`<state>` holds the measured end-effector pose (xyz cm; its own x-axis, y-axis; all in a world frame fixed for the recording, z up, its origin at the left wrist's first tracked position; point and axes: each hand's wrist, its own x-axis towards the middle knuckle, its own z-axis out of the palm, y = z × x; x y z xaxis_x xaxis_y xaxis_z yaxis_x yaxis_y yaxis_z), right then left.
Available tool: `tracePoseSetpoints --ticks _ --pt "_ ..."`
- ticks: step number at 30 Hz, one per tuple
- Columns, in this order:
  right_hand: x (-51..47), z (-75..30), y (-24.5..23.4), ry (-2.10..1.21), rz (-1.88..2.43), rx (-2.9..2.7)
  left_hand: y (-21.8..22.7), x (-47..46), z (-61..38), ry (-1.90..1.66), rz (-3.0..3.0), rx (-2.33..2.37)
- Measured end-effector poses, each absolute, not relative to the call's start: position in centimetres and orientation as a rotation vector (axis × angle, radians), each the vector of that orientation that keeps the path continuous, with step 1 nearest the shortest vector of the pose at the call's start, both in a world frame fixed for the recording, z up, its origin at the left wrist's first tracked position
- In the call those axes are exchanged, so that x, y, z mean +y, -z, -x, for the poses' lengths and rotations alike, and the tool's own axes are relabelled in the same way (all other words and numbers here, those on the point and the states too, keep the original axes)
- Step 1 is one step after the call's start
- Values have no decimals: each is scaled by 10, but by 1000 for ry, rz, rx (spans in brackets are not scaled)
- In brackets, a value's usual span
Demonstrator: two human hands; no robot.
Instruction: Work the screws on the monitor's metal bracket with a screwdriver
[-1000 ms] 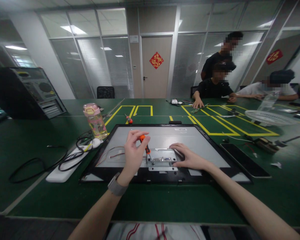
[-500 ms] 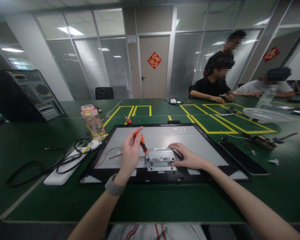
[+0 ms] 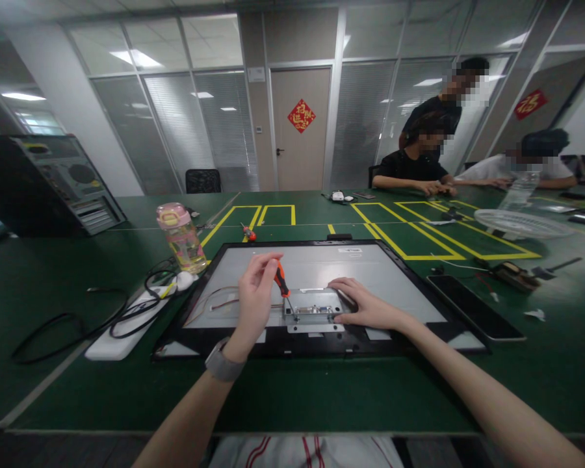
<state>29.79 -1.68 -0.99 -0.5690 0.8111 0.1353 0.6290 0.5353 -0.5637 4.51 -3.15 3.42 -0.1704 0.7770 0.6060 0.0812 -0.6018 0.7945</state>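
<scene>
A flat display panel (image 3: 253, 260) with a black frame lies face down on the green table. On its middle sits a silver metal bracket (image 3: 329, 302). My left hand (image 3: 257, 289) has its fingers closed on the top of an orange and black screwdriver (image 3: 282, 281), which leans to the left with its tip down at the bracket's lower left. Gripping the right side of the bracket, my right hand (image 3: 365, 307) has its fingers along the top edge and its thumb near the lower right corner. Thin wires (image 3: 224, 303) run out leftward from the bracket.
To the left are a white power strip (image 3: 110, 344) with black cables, a pink-lidded bottle (image 3: 180, 240) and a computer case (image 3: 63, 185). A black phone (image 3: 472, 305) lies at right. Another screwdriver (image 3: 248, 233) rests behind the panel. Co-workers sit and stand at the far right.
The fingers of my left hand have shifted around the screwdriver's top, and the handle tilts slightly differently. My right hand stays on the bracket. The standing person has moved slightly right.
</scene>
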Motion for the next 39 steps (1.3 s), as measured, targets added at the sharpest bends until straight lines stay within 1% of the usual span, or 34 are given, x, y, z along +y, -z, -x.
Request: tracePoseSetpoints --ticks 4,8,15,23,28,33,36,39 --pt "-16 -299 12 -658 1175 -2396 -33 -32 -44 -1820 -1693 998" --pt "-16 -300 12 -667 1172 -2395 -33 -32 -44 -1749 -1576 907" --pt "-14 -301 15 -664 1150 -2392 -36 -34 -46 -1811 -1673 973" --pt "-15 -301 15 -655 1148 -2392 -33 -33 -46 -1764 -1509 827" --pt "-17 -300 14 -677 1178 -2389 -37 -35 -46 -1730 -1598 902" --pt "-17 -300 13 -686 1177 -2390 -38 -35 -45 -1836 -1660 965" --pt "-16 -300 13 -683 1174 -2390 -36 -34 -45 -1793 -1578 889" --pt "-16 -301 14 -683 1175 -2390 -36 -35 -45 -1744 -1576 918"
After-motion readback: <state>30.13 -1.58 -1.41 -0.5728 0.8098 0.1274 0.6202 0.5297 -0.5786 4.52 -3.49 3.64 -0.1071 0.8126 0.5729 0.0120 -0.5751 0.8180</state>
